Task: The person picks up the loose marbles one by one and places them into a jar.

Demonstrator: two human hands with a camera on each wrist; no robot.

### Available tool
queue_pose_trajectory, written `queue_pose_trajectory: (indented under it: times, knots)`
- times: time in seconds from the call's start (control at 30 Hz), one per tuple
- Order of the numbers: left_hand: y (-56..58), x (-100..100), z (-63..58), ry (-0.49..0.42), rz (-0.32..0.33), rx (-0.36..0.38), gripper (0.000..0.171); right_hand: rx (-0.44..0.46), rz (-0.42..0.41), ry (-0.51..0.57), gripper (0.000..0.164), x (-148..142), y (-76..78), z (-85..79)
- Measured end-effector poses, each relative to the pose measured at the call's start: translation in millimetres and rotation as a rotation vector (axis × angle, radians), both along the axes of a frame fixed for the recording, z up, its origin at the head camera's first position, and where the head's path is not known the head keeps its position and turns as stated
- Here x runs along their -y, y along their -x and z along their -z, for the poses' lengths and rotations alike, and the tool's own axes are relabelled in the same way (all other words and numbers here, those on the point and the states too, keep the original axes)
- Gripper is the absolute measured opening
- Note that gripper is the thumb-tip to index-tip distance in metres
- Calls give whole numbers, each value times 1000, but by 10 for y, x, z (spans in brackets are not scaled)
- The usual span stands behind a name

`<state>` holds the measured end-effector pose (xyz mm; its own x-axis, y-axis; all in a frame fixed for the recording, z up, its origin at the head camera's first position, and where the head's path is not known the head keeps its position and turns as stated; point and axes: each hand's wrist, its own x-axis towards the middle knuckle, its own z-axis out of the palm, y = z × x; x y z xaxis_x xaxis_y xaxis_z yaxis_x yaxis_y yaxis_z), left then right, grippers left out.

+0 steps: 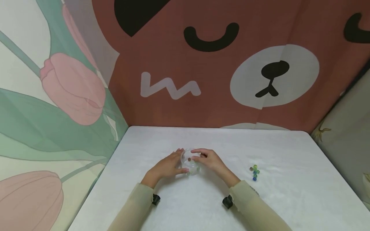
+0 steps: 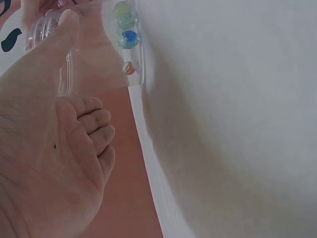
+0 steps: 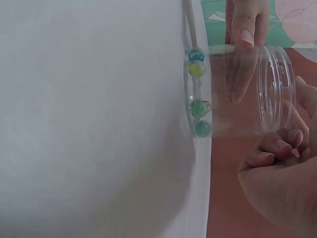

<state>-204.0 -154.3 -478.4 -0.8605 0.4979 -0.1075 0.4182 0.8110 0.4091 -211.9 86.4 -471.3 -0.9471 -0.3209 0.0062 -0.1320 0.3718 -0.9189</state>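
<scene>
So the biggest thing here is the brown cloth backdrop with a sleepy bear face (image 1: 208, 96), and right up against it is the white, round-cornered tabletop (image 1: 185, 208). Two bare hands are over it in pale beige sleeves (image 1: 131, 208). The left hand (image 1: 170, 165) has its grip around a clear, see-through cylindrical jar with a ridged neck (image 3: 235, 94), thumb on one side and fingers on the other. The jar stands upright on the tabletop between the hands. The right hand (image 1: 212, 159) is at its mouth, index finger and thumb apart; can't tell if that grip has hold of anything. Small blue, green, yellowish and brownish marbles (image 3: 202, 129) sit at the jar's bottom, and more loose, multicoloured marbles (image 1: 254, 172) are bunched on the tabletop, off to the right.
</scene>
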Motion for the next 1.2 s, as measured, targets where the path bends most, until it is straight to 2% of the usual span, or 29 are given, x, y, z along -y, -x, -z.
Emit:
queue_pose_trajectory:
  times: [0.17,0.43,0.6,1.2]
  knots:
    - [0,7,-9,-5,5,5,104,10,13,-6,31,-28,-27,-49]
    - [-6,1,-13,-2,7,4,104,-8,-25,-10,37,-165,-56,-124]
    - [4,-14,-16,-3,4,3,104,-16,-39,-21,35,-298,-69,-170]
    - [4,-9,-18,7,7,-11,103,10,-36,-40,41,-651,-100,-258]
